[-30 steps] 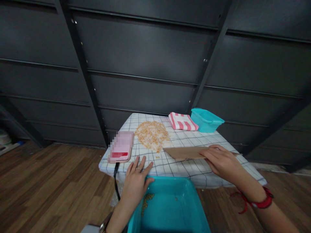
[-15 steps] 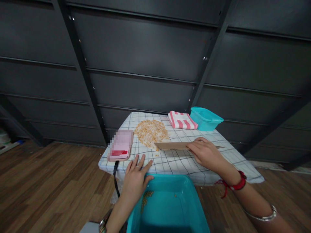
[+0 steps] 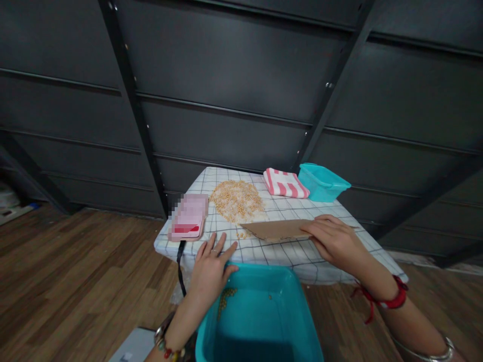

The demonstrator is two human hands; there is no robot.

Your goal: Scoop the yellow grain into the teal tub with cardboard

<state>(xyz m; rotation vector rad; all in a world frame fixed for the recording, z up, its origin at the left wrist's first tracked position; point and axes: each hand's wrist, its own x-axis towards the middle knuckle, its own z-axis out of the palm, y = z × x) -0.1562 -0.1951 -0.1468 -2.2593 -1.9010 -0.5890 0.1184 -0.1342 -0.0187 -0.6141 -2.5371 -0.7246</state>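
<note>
Cardboard strip pinched beside a bean pile

The right hand's fingers are closed on the strip near its right end. The left hand holds nothing; its fingers lie spread on the near edge of the checked tablecloth. The pile, yellow beans mixed with white grains, lies beyond the left fingertips and past the strip's left tip. A teal tub stands just nearer than the left thumb, beans lining its left side.

A hasty stroke could send round beans rolling past the left fingers and over the table edge, missing the tub. Held only at one end, the thin board may flex and let grains slip beneath. A leftward push could scatter beans against the pink phone-like device left of the left fingertips.

Whether the strip's lower edge touches the cloth, or the left thumb the tub's rim, cannot be told. The right thumb's placement is unclear. Pixelation masks part of the device, and the frame's bottom cuts off the tub's near end.
</note>
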